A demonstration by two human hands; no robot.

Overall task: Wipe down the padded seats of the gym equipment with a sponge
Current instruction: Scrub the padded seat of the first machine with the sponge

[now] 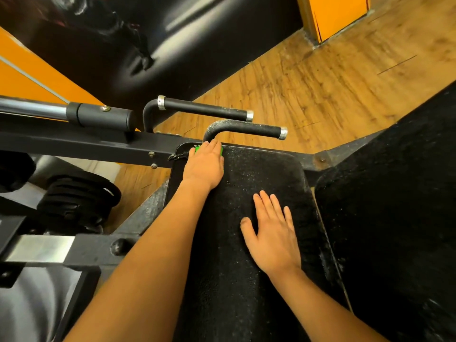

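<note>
As the head view shows, your left hand (204, 166) presses flat-fingered on the green rectangular sponge (197, 150) at the upper-left corner of the black speckled padded seat (259, 174). Your right hand (271, 233) rests splayed at frame centre, grasping nothing. White specks across the seat suggest most of the wiping remains.

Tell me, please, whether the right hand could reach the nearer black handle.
Probably yes: the right hand lies flat and empty on the seat pad, the pad ahead of it is bare up to the nearer handle, and the left hand presses the green sponge off to the side.
</note>
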